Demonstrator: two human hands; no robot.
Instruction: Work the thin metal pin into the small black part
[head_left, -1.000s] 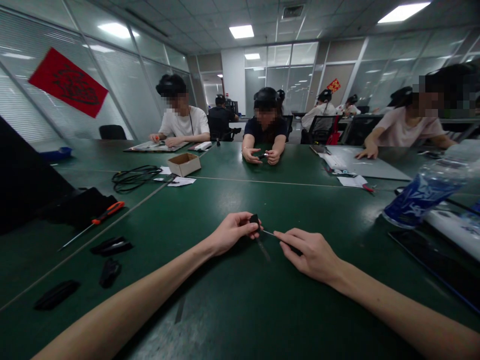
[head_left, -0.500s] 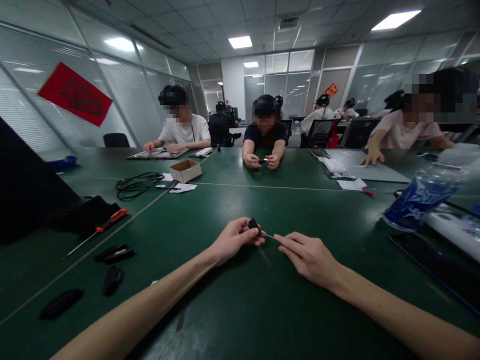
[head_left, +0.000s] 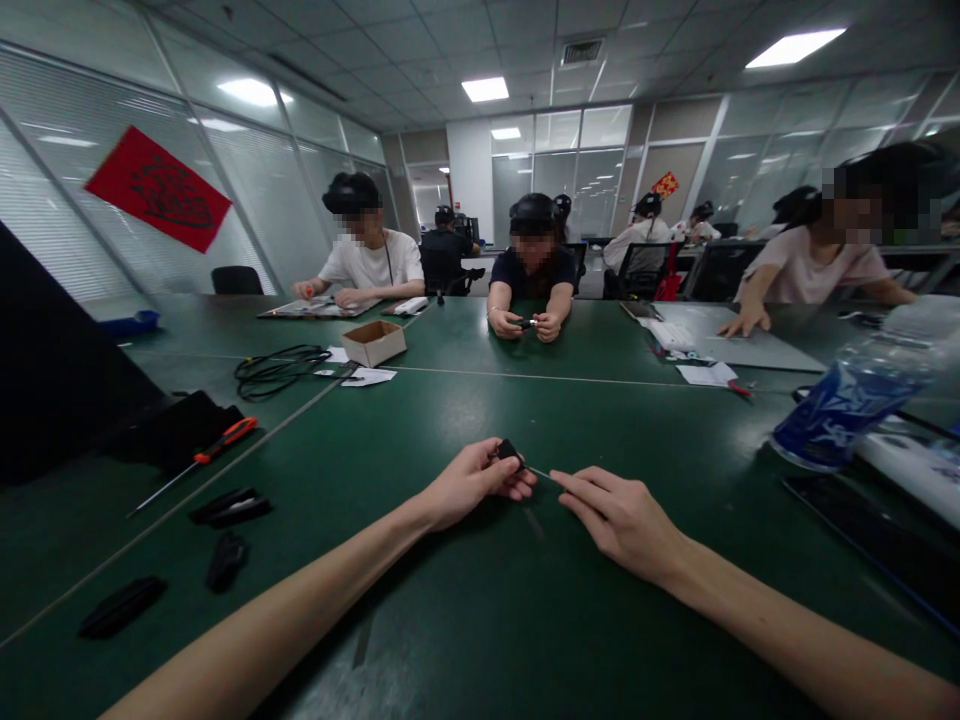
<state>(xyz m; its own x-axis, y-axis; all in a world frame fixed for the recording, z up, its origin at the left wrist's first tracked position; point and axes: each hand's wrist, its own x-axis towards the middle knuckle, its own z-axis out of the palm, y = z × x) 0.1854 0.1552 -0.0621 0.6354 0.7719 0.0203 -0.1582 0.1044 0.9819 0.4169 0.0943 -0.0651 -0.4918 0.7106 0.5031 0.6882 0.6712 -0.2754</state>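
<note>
My left hand (head_left: 474, 484) is closed around a small black part (head_left: 508, 450), held between thumb and fingers just above the green table (head_left: 465, 620). From the right, my right hand (head_left: 619, 515) pinches a thin metal rod (head_left: 538, 472), whose far end meets the black part. What sits inside the right hand is hidden by its fingers. On the table to the left lie several black pieces, among them an elongated one (head_left: 122, 607), a short one (head_left: 226, 561) and one with a pale strip (head_left: 231, 507).
At left lies an orange-handled screwdriver (head_left: 225, 440) beside dark cloth. Farther back are a black cable coil (head_left: 274, 372) and a small cardboard box (head_left: 374, 345). A water bottle (head_left: 844, 410) and a dark flat device (head_left: 862, 530) are at right. Co-workers sit across the table.
The fingers of my left hand have loosened slightly below the black part. The right hand keeps nearly the same position, and the whole view has shifted a little.
</note>
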